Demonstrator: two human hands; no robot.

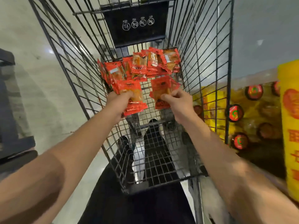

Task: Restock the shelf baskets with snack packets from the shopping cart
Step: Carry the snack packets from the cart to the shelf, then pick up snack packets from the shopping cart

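Note:
Both arms reach down into a black wire shopping cart (77, 65). My left hand (119, 102) grips a bunch of red-orange snack packets (135, 99) just above the cart floor. My right hand (178, 102) pinches another few of the same packets (160, 92) beside it, thumb on top. Several more packets (145, 65) lie heaped at the far end of the cart, below a black plastic flap with white icons (137, 23). No shelf basket is in view.
To the right of the cart stand yellow bottles with red-and-black caps (234, 113) and a yellow box with red print (289, 120). Pale floor (40, 94) lies to the left, with a dark fixture (9, 110) at the left edge. My dark trousers and shoes show through the mesh.

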